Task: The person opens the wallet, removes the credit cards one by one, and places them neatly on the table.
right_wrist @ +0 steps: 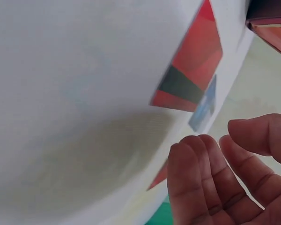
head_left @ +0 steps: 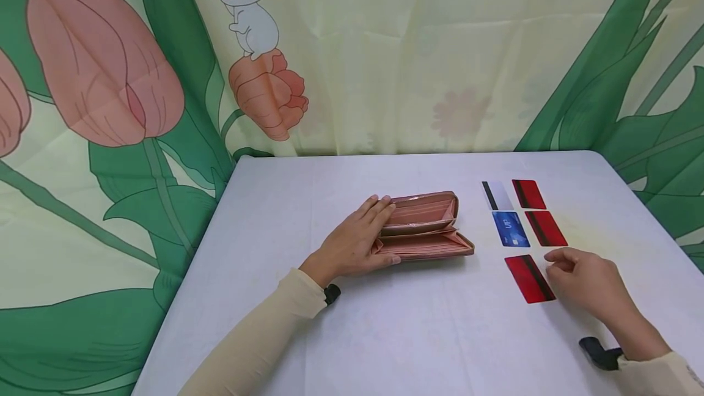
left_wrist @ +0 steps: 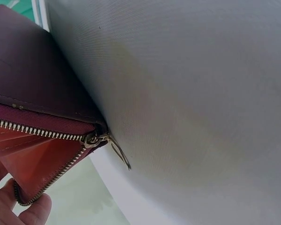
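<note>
A pink zip-around wallet (head_left: 423,216) lies unzipped and spread on the table, its inner pockets showing. My left hand (head_left: 360,240) holds its left end, fingers across the far part and thumb along the near edge. Up close in the left wrist view, fingertips (left_wrist: 35,211) meet the toothed zipper edge, and a zip pull (left_wrist: 117,150) hangs at the corner. My right hand (head_left: 588,280) hovers just right of the nearest red card (head_left: 530,278), fingers loosely bent. In the right wrist view the thumb (right_wrist: 257,133) stands apart from the fingers, with nothing between them.
Right of the wallet lie a white card (head_left: 499,195) with a dark stripe, a blue card (head_left: 511,229) and two more red cards, one far (head_left: 529,194) and one middle (head_left: 546,228). A white cloth covers the table (head_left: 385,335). Behind hangs a flowered curtain (head_left: 385,47).
</note>
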Demonstrator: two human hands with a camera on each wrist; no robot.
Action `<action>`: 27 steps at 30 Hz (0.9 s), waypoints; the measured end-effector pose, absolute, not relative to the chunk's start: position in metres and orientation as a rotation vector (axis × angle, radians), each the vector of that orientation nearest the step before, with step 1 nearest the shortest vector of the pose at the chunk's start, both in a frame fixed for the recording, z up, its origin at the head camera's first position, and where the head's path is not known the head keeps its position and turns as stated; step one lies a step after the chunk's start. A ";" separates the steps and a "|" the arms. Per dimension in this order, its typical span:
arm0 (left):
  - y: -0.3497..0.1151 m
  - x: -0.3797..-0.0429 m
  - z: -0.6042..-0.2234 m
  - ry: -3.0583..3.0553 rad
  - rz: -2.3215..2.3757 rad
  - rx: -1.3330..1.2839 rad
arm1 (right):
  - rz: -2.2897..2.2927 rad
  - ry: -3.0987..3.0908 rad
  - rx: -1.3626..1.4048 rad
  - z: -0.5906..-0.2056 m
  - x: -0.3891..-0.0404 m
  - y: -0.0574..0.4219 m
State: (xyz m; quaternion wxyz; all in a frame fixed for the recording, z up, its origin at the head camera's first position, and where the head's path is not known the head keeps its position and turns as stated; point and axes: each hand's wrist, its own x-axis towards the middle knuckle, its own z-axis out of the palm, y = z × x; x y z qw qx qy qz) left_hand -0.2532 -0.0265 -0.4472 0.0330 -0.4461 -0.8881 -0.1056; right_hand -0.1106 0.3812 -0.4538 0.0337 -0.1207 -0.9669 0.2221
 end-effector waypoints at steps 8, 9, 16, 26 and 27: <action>-0.027 -0.253 -0.446 -2.721 -0.316 -1.384 | 0.637 -2.899 -0.255 -0.439 -0.117 0.365; -0.027 -0.253 -0.446 -2.719 -0.319 -1.386 | 0.638 -2.895 -0.255 -0.437 -0.118 0.362; -0.027 -0.253 -0.446 -2.723 -0.331 -1.378 | 0.647 -2.853 -0.207 -0.424 -0.127 0.337; -0.026 -0.253 -0.448 -2.730 -0.351 -1.381 | 0.598 -2.711 0.036 -0.413 -0.149 0.310; -0.026 -0.253 -0.448 -2.732 -0.349 -1.380 | 0.588 -2.686 0.076 -0.412 -0.152 0.308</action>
